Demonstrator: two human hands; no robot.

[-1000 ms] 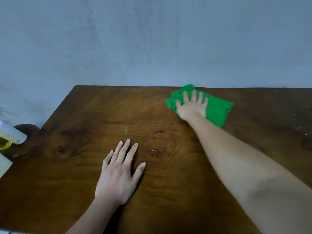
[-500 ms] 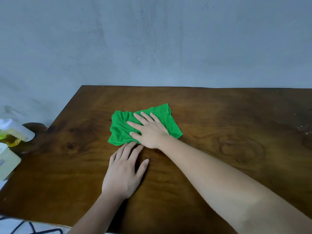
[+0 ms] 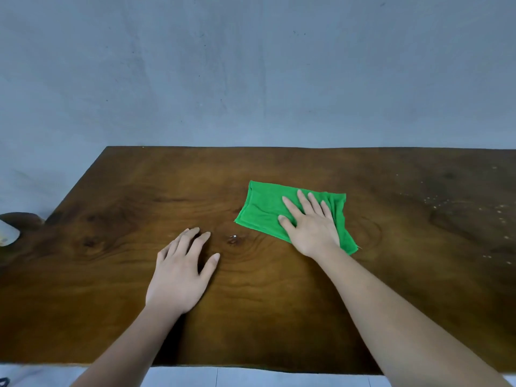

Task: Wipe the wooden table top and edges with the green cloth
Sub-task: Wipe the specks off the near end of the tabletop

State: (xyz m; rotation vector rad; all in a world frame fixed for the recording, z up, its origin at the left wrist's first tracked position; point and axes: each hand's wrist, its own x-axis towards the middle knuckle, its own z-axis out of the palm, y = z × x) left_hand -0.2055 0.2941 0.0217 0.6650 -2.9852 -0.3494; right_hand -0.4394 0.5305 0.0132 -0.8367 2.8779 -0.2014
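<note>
- Landmark: the dark round knot (image 3: 233, 239) in the wood, with a small glint on it. All positions are relative to it.
- The flat rectangular green cloth (image 3: 262, 213) lies on the brown wooden counter (image 3: 111, 303), just right of the knot and a little beyond it. It is creased at its right end.
- My right hand (image 3: 312, 230) is palm-down on the cloth's right half. Its fingers (image 3: 303, 201) are straight and spread, pressing rather than gripping, with the thumb pointing toward the knot.
- My left hand (image 3: 181, 275) lies flat on bare wood, just left of the knot and nearer me. Its fingers (image 3: 192, 238) are relaxed and slightly spread. They hold nothing and are apart from the cloth.
- Progress, my read: I'm mid-pass on the top. The wood around the knot looks speck-free, but I can't confirm it has been wiped.
- Left to do: pale specks (image 3: 499, 213) are scattered far right of the knot and look untouched.
- Edges: the cloth sits well in from both the far and near edges. I'd count the edges as pending.
- A pale rounded object (image 3: 8, 233) sits far left of the knot, past the counter's corner. It is too cropped to identify.
</note>
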